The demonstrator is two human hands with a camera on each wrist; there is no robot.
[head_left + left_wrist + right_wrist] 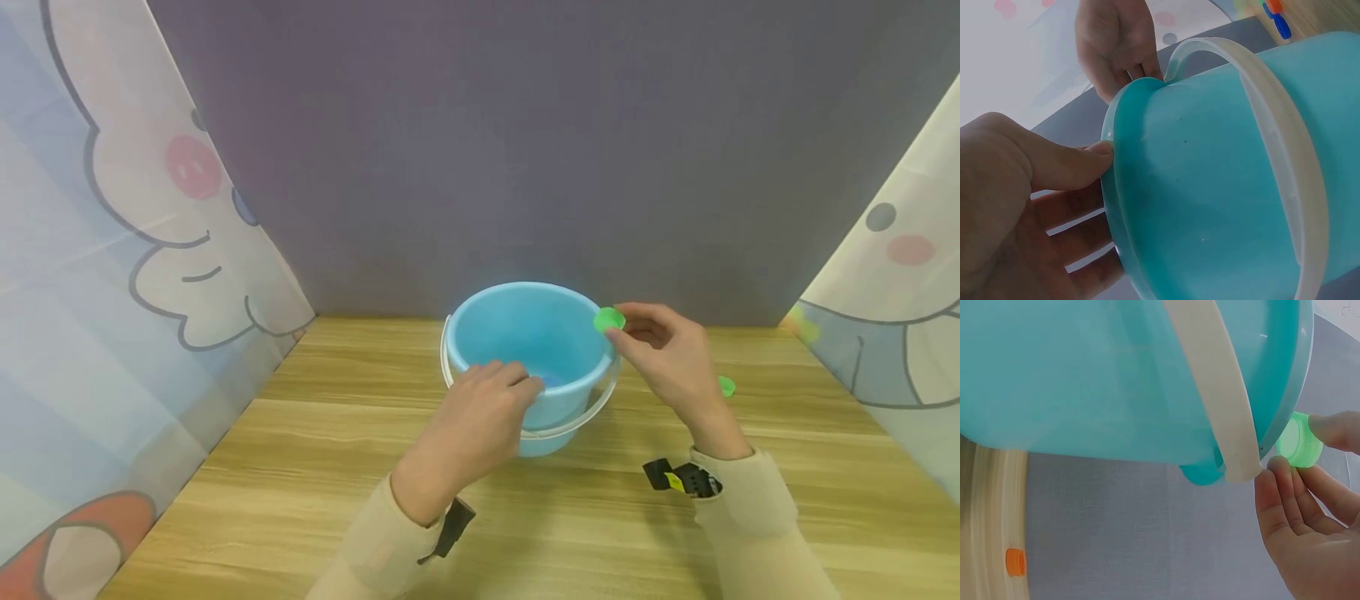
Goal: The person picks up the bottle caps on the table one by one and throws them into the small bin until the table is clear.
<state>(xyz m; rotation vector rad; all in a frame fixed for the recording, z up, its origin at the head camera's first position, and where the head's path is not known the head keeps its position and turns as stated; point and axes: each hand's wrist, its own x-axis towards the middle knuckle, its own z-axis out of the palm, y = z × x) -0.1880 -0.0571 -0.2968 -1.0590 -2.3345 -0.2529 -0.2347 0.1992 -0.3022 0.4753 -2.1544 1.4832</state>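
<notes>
A light-blue bucket (558,407) stands upright on the wooden table, its white handle (564,431) hanging down the near side. My left hand (480,417) grips the near rim; in the left wrist view its thumb (1094,159) lies on the outer side and the other fingers pass inside. Over the right part of the rim, my right hand (675,358) pinches a green bottle cap (609,319) between thumb and fingers. The right wrist view shows the cap's hollow side (1291,439) beside the rim, with the other fingertips close to the handle's end.
Another green cap (726,386) lies on the table (360,483), partly behind my right wrist. An orange cap (1015,562) shows in the right wrist view. Small blue and orange pieces (1281,25) lie beyond the bucket in the left wrist view. A dark grey panel (525,150) rises behind.
</notes>
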